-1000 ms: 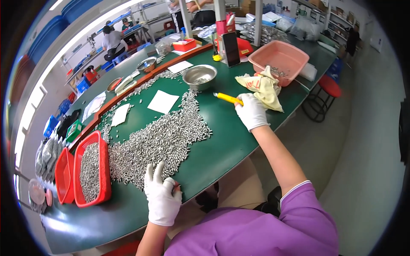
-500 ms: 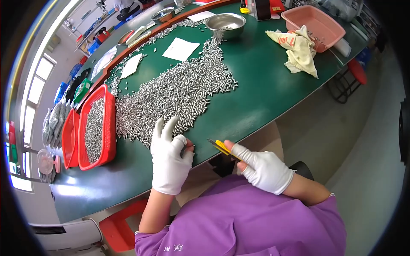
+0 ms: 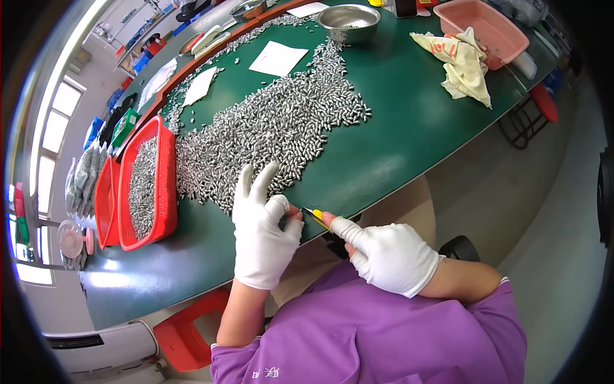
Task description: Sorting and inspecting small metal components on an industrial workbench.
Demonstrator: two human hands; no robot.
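Observation:
My left hand (image 3: 262, 237), in a white glove with bare thumb and index tips, pinches a small metal part that barely shows. Its other fingers stretch up over the near edge of a wide pile of small silvery metal parts (image 3: 268, 128). In my right hand (image 3: 393, 256), also gloved, is a yellow utility knife (image 3: 318, 216), its blade pointing left. The blade tip meets the pinched fingertips; whether it touches the part I cannot tell. Both hands are above the table's near edge.
Left of the pile stands a red basket (image 3: 171, 185) holding more parts. On the green table (image 3: 396, 134) are white papers (image 3: 278, 57), a steel bowl (image 3: 348, 33), a yellowish cloth (image 3: 465, 73) and a pink basin (image 3: 451, 19). A red stool (image 3: 542, 104) stands beyond the edge.
The knife has moved left and its blade now reaches my left fingertips. My left hand has shifted slightly right and up, still pinching. The whole view has also shifted a little.

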